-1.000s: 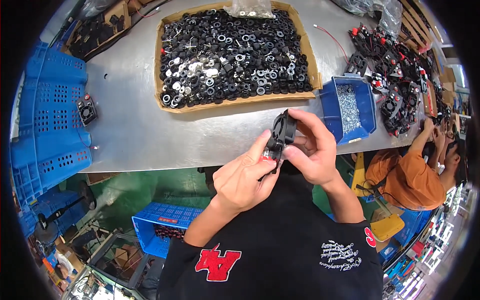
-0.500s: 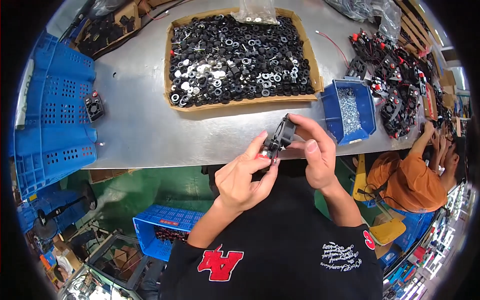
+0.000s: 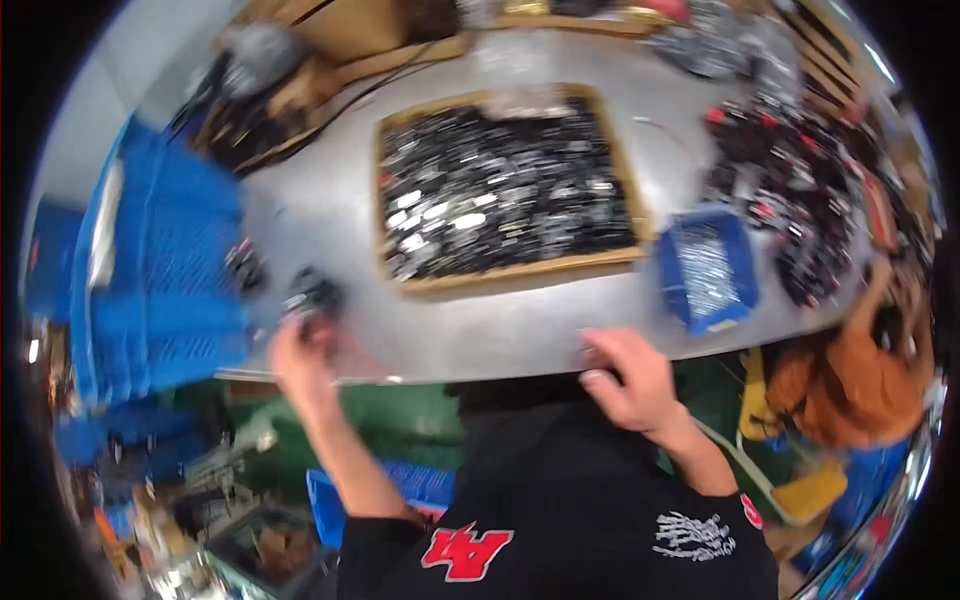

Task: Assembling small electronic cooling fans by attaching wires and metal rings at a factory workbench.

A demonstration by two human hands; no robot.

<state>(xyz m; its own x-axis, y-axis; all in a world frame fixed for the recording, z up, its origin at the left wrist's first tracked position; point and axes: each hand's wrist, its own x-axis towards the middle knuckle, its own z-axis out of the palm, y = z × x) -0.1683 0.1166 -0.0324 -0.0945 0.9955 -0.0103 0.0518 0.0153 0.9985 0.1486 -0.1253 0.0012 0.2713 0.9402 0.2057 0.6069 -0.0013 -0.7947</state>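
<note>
My left hand (image 3: 308, 358) is stretched out to the left over the metal table (image 3: 470, 335), closed on a small black fan unit (image 3: 314, 292) with a red part; motion blurs it. A second fan unit (image 3: 243, 266) lies by the blue crate (image 3: 165, 270), left of my hand. My right hand (image 3: 632, 382) is at the table's front edge, fingers loosely bent and thumb apart, with nothing seen in it. Nearest to that hand stands a small blue bin (image 3: 672, 290) of silver screws.
A shallow cardboard tray (image 3: 520, 272) of black rings and silver pieces sits mid-table, a clear plastic bag (image 3: 520, 75) at its far edge. Many fan units (image 3: 785, 200) are heaped at right. Beyond the bin, a person in an orange top (image 3: 850, 390) works.
Both hands held the fan unit in front of me; now my left hand has carried it leftward near the crate. My right hand has let go and lowered. The view has shifted.
</note>
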